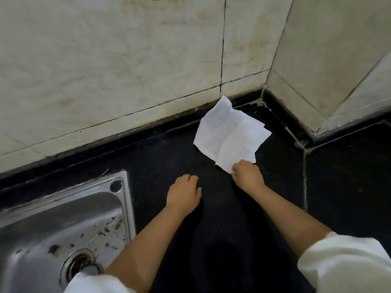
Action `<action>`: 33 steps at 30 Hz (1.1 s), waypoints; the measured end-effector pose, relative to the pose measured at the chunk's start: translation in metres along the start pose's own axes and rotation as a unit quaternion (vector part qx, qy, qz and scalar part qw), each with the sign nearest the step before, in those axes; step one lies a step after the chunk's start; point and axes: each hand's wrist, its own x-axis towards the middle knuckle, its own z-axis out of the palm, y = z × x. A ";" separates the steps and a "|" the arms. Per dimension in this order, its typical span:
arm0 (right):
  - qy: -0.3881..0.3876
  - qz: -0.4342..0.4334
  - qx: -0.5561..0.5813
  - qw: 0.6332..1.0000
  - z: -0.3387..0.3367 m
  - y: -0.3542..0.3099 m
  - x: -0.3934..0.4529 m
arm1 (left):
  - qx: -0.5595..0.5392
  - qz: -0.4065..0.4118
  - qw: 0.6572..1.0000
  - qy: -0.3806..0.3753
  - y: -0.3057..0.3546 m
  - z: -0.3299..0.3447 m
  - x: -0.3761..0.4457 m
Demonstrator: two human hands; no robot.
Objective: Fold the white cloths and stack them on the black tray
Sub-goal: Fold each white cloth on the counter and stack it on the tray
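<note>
Where the steel sink (63, 225) fills the lower left of the frame, its basin holds only dark specks of debris scattered over the metal and a round drain (81, 266) at the bottom, partly hidden by the left sleeve (97, 283). No tray can be made out anywhere in view.

One white cloth (229, 133) lies on the black desk (211, 229) just right of centre, creased and partly doubled over, its far corner riding up against the dark skirting at the foot of the wall. The right hand (247, 176) has its fingers (237, 169) pinched shut on the cloth's near corner. The left hand (183, 194) sits lower and to the left of it, apart from the cloth, fingers curled loosely downward over the desk and gripping nothing.

Pale marbled tiles (105, 70) with dark grout lines cover the wall across the upper frame, turning a corner at the upper right. White rolled sleeves show at the bottom edge.
</note>
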 end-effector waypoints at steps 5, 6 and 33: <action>-0.008 -0.062 0.049 0.997 -0.001 0.016 0.008 | -0.051 0.002 0.999 0.016 0.022 0.014 0.029; -0.010 -0.072 0.080 0.994 -0.005 0.019 0.007 | -0.065 0.006 0.997 0.028 0.028 0.016 0.035; 0.245 0.240 0.053 0.938 -0.114 0.180 -0.382 | -0.108 0.510 0.852 0.056 0.255 -0.029 -0.098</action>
